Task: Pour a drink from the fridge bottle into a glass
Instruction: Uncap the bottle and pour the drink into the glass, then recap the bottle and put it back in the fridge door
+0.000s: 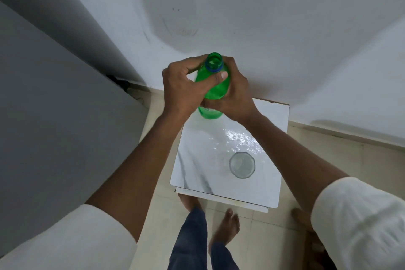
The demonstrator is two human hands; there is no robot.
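Observation:
A green plastic bottle (215, 85) is held upright above the far edge of a small white table (197, 160). Its mouth is uncovered, with a blue ring around the neck. My left hand (182, 87) wraps the bottle's upper body from the left, thumb across the front. My right hand (235, 94) grips it from the right and behind. No cap is in sight. A clear glass (242, 165) stands upright on the table nearer to me, right of centre; whether it holds anything is unclear.
The glossy table stands by a white wall (241, 6). A tall grey surface (54, 94), maybe the fridge, fills the left side. My bare feet (225, 228) are on the tiled floor just before the table's near edge.

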